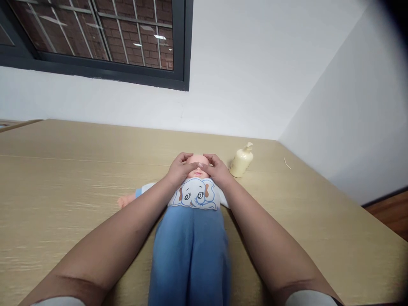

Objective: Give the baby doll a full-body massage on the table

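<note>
A baby doll (191,242) lies on its back on the table, dressed in blue trousers and a white top with an elephant face on the chest. My left hand (180,168) cups one side of its head, fingers curved round it. Opposite, my right hand (219,169) holds the other side the same way. Both thumbs lie across the middle of the doll's face, their tips meeting, so its eyes are hidden while its mouth shows below. One doll hand sticks out left of my left forearm.
Right of the doll's head stands a pale yellow pump bottle (241,161). A thin pale strand (287,163) lies farther right on the wooden table (63,182). White wall (236,85) rises behind, with a dark-framed barred window (182,42) at upper left.
</note>
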### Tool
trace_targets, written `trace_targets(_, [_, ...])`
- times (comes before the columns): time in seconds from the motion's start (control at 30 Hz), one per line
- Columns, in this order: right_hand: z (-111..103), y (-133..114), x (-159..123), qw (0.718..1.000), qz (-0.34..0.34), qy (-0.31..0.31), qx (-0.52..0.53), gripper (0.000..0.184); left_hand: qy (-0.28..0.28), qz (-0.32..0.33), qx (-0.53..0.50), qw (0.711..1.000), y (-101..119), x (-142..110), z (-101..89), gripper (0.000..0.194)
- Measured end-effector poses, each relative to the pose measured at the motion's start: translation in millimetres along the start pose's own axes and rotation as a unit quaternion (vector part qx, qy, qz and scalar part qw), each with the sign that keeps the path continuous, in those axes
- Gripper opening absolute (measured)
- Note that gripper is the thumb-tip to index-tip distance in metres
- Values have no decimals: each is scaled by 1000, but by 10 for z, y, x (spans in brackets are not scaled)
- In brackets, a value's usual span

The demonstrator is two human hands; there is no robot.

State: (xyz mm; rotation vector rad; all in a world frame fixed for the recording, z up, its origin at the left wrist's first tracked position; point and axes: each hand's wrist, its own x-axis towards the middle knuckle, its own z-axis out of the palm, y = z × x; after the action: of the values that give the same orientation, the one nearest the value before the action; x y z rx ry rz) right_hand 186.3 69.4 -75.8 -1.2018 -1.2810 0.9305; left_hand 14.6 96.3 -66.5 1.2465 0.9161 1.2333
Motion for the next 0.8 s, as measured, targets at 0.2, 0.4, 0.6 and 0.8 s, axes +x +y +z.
trace_targets(0.2, [27, -19, 11, 999, -2, 27, -31, 49, 12, 8, 21, 1000, -1, 10, 7, 47])
trace_targets(0.4, [-7, 116, 82, 999, 28, -1, 43, 40, 7, -11, -15, 1000, -126, 100, -8, 39])
trace_targets(0.6, [-107, 152, 51, 992, 70, -56, 90, 56, -21, -41, -46, 998, -201, 146, -49, 45])
trace_targets(0.8, [-124, 83, 12, 992, 56, -95, 64, 83, -118, -39, 31, 992, -13, 48, -150, 87])
